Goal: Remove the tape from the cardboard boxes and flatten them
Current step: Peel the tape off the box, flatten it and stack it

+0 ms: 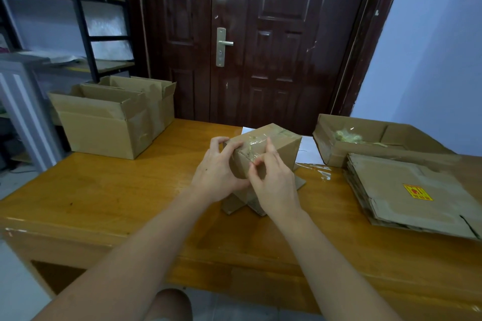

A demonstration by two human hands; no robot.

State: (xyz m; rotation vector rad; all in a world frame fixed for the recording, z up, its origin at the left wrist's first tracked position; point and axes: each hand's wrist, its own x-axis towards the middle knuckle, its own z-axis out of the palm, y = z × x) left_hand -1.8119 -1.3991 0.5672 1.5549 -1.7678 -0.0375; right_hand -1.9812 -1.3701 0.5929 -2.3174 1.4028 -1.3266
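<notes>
You had the small cardboard box [263,150] tipped up in the middle of the wooden table [109,190], its lower flaps splayed on the surface beneath it. Your left hand [217,172] was wrapped around the box's near-left corner, fingers curled over the top edge, bracing it. Your right hand [273,182] sat against the near face, thumb and forefinger pinched at the clear tape [251,142] that ran over the top seam and down the front, as if picking at its end; whether a free tab had been lifted, the blur makes it hard to tell.

By my reading, you were at the tape-removal step on this box, with flattening not yet begun: the top seam was closed under the strip.

The next move would call for a firm hold from the left hand while the right drew the strip back low along the seam, so the cardboard skin would not tear away with it. Once the seam was free, the box could be pressed flat.

To the far left stood open boxes [109,122] waiting their turn. On the right lay a stack of flattened cardboard [407,190], and beyond it an open tray-like box [339,150] holding a wad of peeled tape [348,135]. A loose scrap of tape [322,171] lay stuck on the table between your box and the stack.
</notes>
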